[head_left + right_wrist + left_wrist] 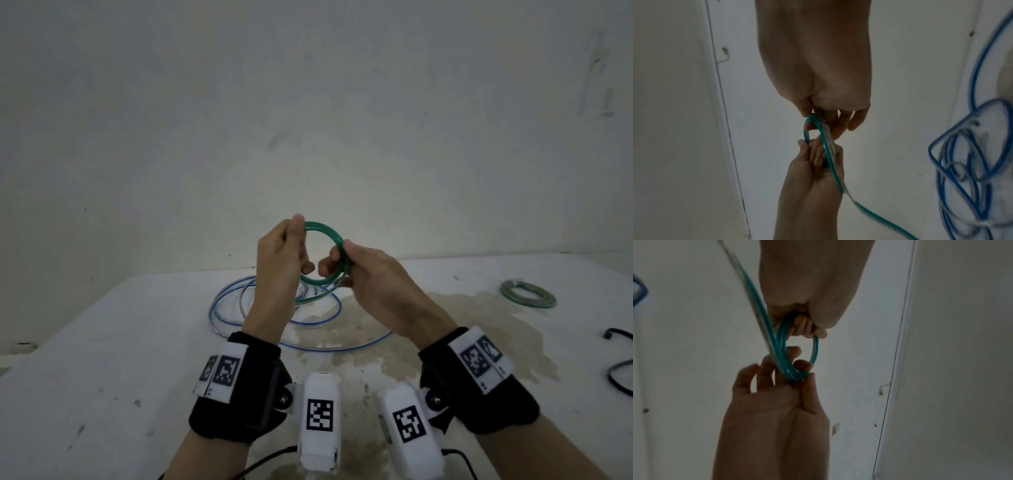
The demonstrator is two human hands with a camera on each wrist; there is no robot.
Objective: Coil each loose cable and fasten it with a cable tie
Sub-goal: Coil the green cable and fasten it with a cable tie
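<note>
Above the table I hold a small coil of green cable (329,232) upright between both hands. My left hand (296,230) pinches its upper left arc with thumb and fingers. My right hand (337,262) grips the coil's right side, fingers curled through the loop. In the left wrist view the left hand (803,371) pinches several green turns (783,344) from below and the right hand (807,327) holds them from above. The right wrist view shows the right hand (818,149), the left hand (818,120), and the green tail (869,209) trailing down. No cable tie is visible.
A loose blue cable (239,308) sprawls in wide loops on the white table (102,342) under my hands. A tied green coil (527,294) lies at the right. A black cable (616,359) runs along the right edge. A wall stands close behind.
</note>
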